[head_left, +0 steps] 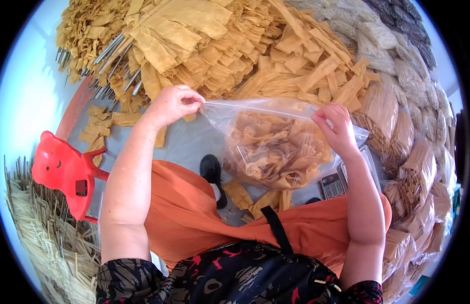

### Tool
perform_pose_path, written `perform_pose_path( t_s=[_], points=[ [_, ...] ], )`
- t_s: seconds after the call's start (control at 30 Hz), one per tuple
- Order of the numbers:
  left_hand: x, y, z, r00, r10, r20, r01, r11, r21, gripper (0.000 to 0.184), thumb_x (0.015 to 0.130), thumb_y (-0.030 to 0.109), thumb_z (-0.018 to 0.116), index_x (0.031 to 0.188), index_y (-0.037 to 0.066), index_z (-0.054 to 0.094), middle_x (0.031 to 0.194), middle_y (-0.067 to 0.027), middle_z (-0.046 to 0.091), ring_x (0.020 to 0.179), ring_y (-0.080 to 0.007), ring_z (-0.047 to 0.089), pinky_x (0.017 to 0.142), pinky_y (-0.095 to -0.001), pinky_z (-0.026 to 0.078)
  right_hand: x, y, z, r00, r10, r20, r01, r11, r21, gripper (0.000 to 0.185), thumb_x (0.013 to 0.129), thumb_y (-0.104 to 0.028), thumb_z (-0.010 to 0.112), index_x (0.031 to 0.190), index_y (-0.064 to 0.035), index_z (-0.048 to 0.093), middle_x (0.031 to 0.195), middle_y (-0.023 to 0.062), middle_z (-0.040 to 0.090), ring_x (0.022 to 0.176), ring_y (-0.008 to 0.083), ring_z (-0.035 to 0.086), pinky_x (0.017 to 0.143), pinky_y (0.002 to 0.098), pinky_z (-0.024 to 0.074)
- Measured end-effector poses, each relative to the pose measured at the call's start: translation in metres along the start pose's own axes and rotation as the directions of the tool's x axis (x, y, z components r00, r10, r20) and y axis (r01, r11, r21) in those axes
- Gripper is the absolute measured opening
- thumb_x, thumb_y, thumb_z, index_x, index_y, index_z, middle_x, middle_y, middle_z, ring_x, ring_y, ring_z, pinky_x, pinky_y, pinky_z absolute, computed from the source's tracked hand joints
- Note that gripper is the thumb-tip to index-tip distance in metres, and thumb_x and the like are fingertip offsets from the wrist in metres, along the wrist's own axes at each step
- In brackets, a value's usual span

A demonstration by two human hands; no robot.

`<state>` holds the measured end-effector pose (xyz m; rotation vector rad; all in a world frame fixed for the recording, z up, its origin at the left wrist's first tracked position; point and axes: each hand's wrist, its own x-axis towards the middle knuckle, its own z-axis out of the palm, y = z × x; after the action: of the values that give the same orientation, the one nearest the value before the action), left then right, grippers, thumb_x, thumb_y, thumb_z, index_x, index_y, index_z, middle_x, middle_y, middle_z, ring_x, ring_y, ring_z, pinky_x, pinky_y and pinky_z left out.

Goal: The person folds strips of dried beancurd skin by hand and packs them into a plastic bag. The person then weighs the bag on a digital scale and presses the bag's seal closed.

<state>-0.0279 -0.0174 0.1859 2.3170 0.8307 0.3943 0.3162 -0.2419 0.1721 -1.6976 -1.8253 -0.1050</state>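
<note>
A clear plastic bag (222, 115) hangs between my two hands, its top edge drawn out in a nearly straight line. Crinkled yellow-brown pieces that look like dried tofu skin (280, 149) fill its lower part. My left hand (176, 104) pinches the bag's left top corner between thumb and fingers. Near the right end of that edge, my right hand (336, 124) grips the plastic, and a short flap sticks out past it. A digital scale (333, 186) sits on the floor beside the bag, partly hidden by my right forearm.
Large heaps of flat yellow sheets (194, 40) lie ahead, with metal rods (111, 48) sticking out at left. A red plastic chair (62, 172) stands at left beside bundled sticks (47, 228). Filled clear bags (417, 162) are stacked along the right. Loose sheets (270, 200) lie near my shoe.
</note>
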Motion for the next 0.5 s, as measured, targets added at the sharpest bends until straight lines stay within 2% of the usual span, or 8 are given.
perform_pose_path(
  t_s=[0.1, 0.17, 0.2, 0.23, 0.3, 0.33, 0.47, 0.5],
  points=[
    [-0.007, -0.015, -0.016, 0.998, -0.017, -0.055, 0.023, 0.993, 0.113, 0.014, 0.085, 0.01, 0.066, 0.095, 0.004, 0.072, 0.085, -0.0023, 0.066, 0.08, -0.0114, 0.061, 0.073, -0.0264, 0.05, -0.003, 0.006, -0.003, 0.999, 0.037, -0.013, -0.037, 0.999, 0.006, 0.01, 0.082, -0.013, 0.067, 0.083, -0.0047, 0.061, 0.078, 0.007, 0.061, 0.081, 0.0276, 0.058, 0.084, 0.0385, 0.0413],
    [-0.012, -0.039, -0.027, 0.973, -0.199, -0.116, 0.186, 0.976, -0.115, 0.015, 0.086, 0.014, 0.066, 0.095, 0.005, 0.072, 0.082, -0.001, 0.065, 0.081, -0.0115, 0.063, 0.075, -0.0271, 0.05, -0.005, 0.01, -0.006, 0.997, 0.073, -0.025, -0.073, 0.997, 0.008, 0.01, 0.081, -0.012, 0.068, 0.083, -0.0047, 0.062, 0.078, 0.0068, 0.061, 0.082, 0.0272, 0.058, 0.085, 0.0384, 0.0415],
    [-0.012, -0.037, -0.03, 0.977, -0.203, -0.072, 0.18, 0.952, -0.248, 0.023, 0.088, 0.017, 0.067, 0.108, 0.007, 0.069, 0.094, 0.0, 0.065, 0.089, -0.0096, 0.06, 0.082, -0.0265, 0.048, -0.005, 0.011, -0.008, 0.997, 0.076, -0.001, -0.076, 0.997, 0.02, 0.009, 0.081, -0.012, 0.068, 0.084, -0.0052, 0.062, 0.08, 0.0065, 0.063, 0.083, 0.0271, 0.059, 0.089, 0.0397, 0.0412],
    [-0.013, -0.034, -0.026, 0.977, -0.202, -0.073, 0.178, 0.952, -0.25, 0.023, 0.088, 0.017, 0.067, 0.108, 0.007, 0.069, 0.094, 0.0, 0.065, 0.089, -0.0096, 0.06, 0.082, -0.0265, 0.048, -0.004, 0.011, -0.009, 0.997, 0.08, 0.025, -0.08, 0.996, 0.03, 0.009, 0.08, -0.012, 0.068, 0.084, -0.0058, 0.063, 0.082, 0.0062, 0.064, 0.084, 0.0269, 0.06, 0.092, 0.041, 0.0409],
    [-0.014, -0.017, -0.01, 0.989, -0.148, -0.024, 0.106, 0.803, -0.586, 0.037, 0.088, 0.022, 0.069, 0.122, 0.011, 0.062, 0.108, -0.0012, 0.063, 0.096, -0.0106, 0.058, 0.089, -0.0256, 0.046, -0.004, 0.008, -0.006, 0.998, 0.054, 0.04, -0.054, 0.999, 0.002, 0.009, 0.081, -0.013, 0.068, 0.086, -0.0065, 0.064, 0.084, 0.0059, 0.065, 0.087, 0.0264, 0.061, 0.097, 0.0429, 0.0388],
    [-0.009, -0.017, -0.002, 0.994, -0.104, 0.023, 0.102, 0.86, -0.5, 0.047, 0.086, 0.026, 0.072, 0.128, 0.014, 0.056, 0.115, -0.002, 0.059, 0.101, -0.0111, 0.057, 0.092, -0.026, 0.045, -0.003, 0.007, -0.005, 0.998, 0.029, 0.055, -0.027, 0.999, -0.022, 0.009, 0.081, -0.013, 0.068, 0.087, -0.0073, 0.065, 0.086, 0.0056, 0.066, 0.089, 0.0259, 0.061, 0.101, 0.0447, 0.0368],
    [0.003, -0.016, 0.016, 0.992, -0.102, 0.076, 0.124, 0.898, -0.422, 0.035, 0.084, 0.023, 0.074, 0.115, 0.011, 0.063, 0.11, -0.0001, 0.06, 0.102, -0.0098, 0.054, 0.089, -0.027, 0.046, 0.01, -0.012, -0.002, 0.99, 0.097, 0.102, -0.094, 0.995, -0.032, 0.018, 0.082, -0.019, 0.068, 0.097, -0.0093, 0.067, 0.092, 0.0057, 0.067, 0.097, 0.0243, 0.062, 0.108, 0.0473, 0.0314],
    [0.005, -0.014, 0.014, 0.982, -0.115, 0.151, 0.165, 0.91, -0.381, 0.032, 0.084, 0.022, 0.074, 0.112, 0.011, 0.064, 0.109, 0.0003, 0.061, 0.102, -0.0097, 0.054, 0.088, -0.0268, 0.046, 0.018, -0.021, 0.001, 0.99, 0.1, 0.101, -0.096, 0.994, -0.044, 0.018, 0.082, -0.019, 0.068, 0.097, -0.0093, 0.067, 0.092, 0.0057, 0.067, 0.097, 0.0243, 0.062, 0.108, 0.0473, 0.0314]
  ],
)
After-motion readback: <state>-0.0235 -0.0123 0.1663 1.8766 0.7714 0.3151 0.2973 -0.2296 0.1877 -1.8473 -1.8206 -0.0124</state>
